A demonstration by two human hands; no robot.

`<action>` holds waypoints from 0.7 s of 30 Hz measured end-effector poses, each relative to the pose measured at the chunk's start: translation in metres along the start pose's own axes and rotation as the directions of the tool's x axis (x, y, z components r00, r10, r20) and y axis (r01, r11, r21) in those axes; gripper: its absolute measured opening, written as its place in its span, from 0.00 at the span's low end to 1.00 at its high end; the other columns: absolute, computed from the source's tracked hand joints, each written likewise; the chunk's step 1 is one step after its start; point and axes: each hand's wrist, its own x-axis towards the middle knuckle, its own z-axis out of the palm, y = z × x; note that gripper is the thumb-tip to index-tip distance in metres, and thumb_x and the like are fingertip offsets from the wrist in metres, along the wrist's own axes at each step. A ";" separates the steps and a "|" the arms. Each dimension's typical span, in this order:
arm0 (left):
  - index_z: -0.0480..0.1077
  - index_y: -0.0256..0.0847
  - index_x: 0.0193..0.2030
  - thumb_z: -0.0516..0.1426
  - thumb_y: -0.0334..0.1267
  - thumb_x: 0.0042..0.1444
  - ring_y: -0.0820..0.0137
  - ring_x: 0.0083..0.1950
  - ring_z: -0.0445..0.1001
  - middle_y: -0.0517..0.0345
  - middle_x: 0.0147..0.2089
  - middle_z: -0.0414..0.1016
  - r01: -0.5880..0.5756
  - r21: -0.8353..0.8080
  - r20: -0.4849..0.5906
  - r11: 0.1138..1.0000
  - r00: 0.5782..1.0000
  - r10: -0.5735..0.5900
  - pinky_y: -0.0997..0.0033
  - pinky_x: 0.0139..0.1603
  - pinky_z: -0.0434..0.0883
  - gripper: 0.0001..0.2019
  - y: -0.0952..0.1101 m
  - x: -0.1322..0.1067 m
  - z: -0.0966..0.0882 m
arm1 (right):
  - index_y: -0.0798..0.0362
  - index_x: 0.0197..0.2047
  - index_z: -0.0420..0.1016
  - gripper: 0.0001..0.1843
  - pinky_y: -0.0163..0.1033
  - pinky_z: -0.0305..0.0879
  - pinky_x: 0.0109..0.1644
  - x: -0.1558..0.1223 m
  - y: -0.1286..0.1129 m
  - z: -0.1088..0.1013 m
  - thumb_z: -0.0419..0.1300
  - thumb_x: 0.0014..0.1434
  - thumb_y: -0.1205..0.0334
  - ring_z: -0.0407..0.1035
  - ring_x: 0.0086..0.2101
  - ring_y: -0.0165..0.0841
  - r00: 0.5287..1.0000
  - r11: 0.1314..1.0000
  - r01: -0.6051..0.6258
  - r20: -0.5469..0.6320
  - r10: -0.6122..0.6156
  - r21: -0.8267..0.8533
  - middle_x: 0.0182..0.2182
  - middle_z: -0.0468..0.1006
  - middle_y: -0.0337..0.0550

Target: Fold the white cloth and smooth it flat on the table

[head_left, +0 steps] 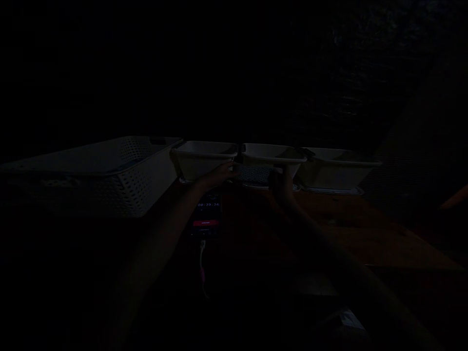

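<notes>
Phone (206, 214), one, rectangular, lies with its screen lit on the tabletop (351, 234); I take it as my landmark and read 00:39:34 on its display. One pale cable (202, 261) leaves its near end. Light is very poor, so fine detail is limited.

I count two bare hands and four open containers. One large basket (159, 170) stands left of the phone, long and rectangular, its walls pierced with rows of small holes, apparently plastic. Three pale, smooth-walled basins stand in a row beyond the phone: the left basin (192, 165) just past it, the middle basin (272, 152) and the right basin (332, 173) farther to its right. All three taper downward from a wide rim. The tabletop is reddish brown and looks like wood.

One patterned piece (256, 174), with a fine mesh-like texture, sits beyond the phone and to its right, in front of the middle basin. The left hand (223, 172) reaches its left end with fingers extended; the right hand (282, 183) is curled at its right end. I cannot tell how far open either grip is, or whether it has hold of the piece.
</notes>
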 end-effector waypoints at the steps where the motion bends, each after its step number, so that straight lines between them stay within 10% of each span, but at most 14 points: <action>1: 0.64 0.42 0.51 0.57 0.38 0.52 0.69 0.43 0.72 0.49 0.50 0.69 -0.005 -0.007 0.016 1.000 1.000 0.005 0.68 0.41 0.68 0.19 0.002 -0.002 0.000 | 0.54 0.49 0.56 0.19 0.28 0.50 0.22 0.000 0.000 0.000 0.46 0.58 0.53 0.57 0.19 0.22 1.000 1.000 0.009 -0.004 -0.009 -0.024 0.22 0.65 0.39; 14: 0.69 0.38 0.43 0.60 0.30 0.45 0.69 0.39 0.72 0.50 0.42 0.72 0.034 -0.006 0.041 0.999 0.999 -0.033 0.66 0.41 0.68 0.16 0.003 -0.002 -0.002 | 0.56 0.50 0.56 0.20 0.28 0.53 0.24 0.004 0.009 0.001 0.47 0.56 0.55 0.59 0.21 0.23 1.000 0.998 -0.005 0.015 0.006 -0.070 0.24 0.67 0.40; 21: 0.72 0.39 0.38 0.62 0.32 0.39 0.70 0.33 0.72 0.55 0.35 0.74 0.195 0.214 0.091 0.957 0.972 -0.218 0.70 0.34 0.68 0.15 -0.007 -0.002 -0.009 | 0.57 0.47 0.61 0.19 0.31 0.56 0.28 0.008 0.030 0.004 0.53 0.52 0.58 0.65 0.27 0.29 0.957 0.940 -0.086 0.234 0.169 -0.329 0.32 0.72 0.50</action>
